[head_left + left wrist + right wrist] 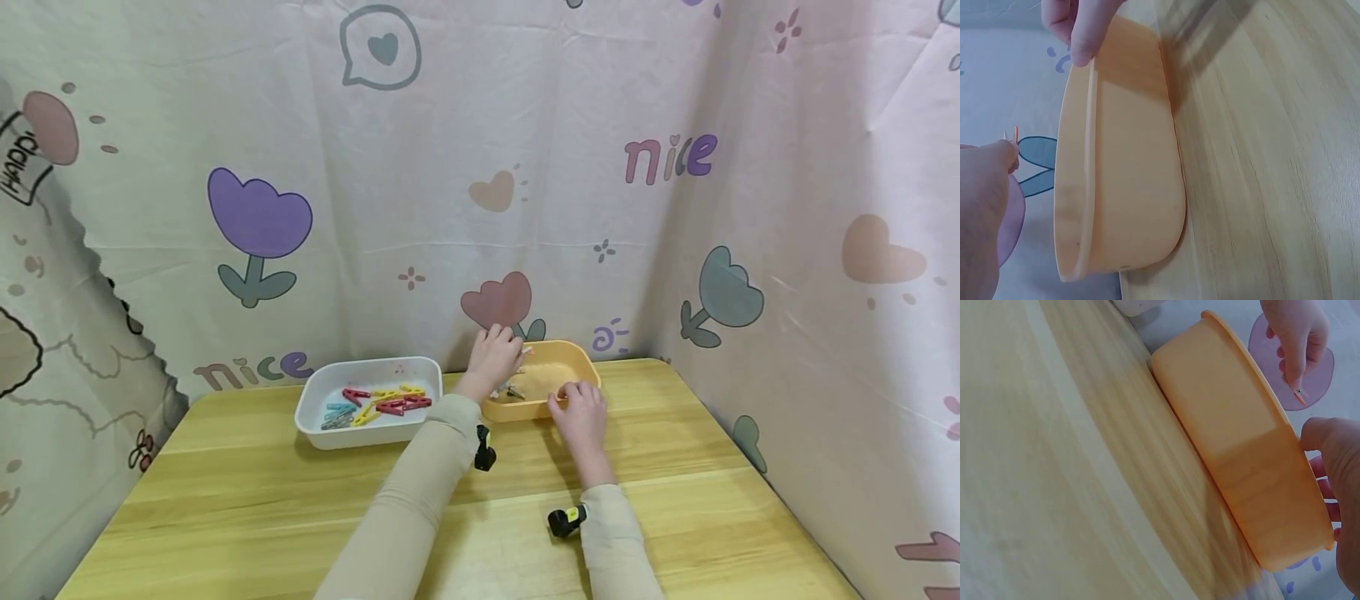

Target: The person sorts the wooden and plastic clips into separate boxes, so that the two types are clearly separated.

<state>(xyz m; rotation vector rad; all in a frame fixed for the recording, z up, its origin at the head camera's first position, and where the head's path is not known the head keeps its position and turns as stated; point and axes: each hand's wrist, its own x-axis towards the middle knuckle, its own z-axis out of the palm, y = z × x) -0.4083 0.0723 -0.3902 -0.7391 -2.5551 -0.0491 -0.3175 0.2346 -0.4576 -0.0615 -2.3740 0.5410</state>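
My left hand (495, 360) is over the left part of a yellow-orange plastic tub (577, 358), pinching a small thin piece (1299, 395) with whitish and orange parts between thumb and fingertips. Its exact kind cannot be told. At the tub's near right side, my right hand (584, 419) grips the rim, thumb on the outer wall and fingers reaching inside. Small items (514, 392), dark and bluish, lie on the tub's floor, partly covered by the left hand in the head view.
To the left, a white tub (315, 417) holds several clothespins (367, 412) in red, yellow, blue and grey. Both tubs stand at the back of a wooden table (247, 500), against a patterned curtain (420, 208). Each wrist carries a small black camera (566, 522).
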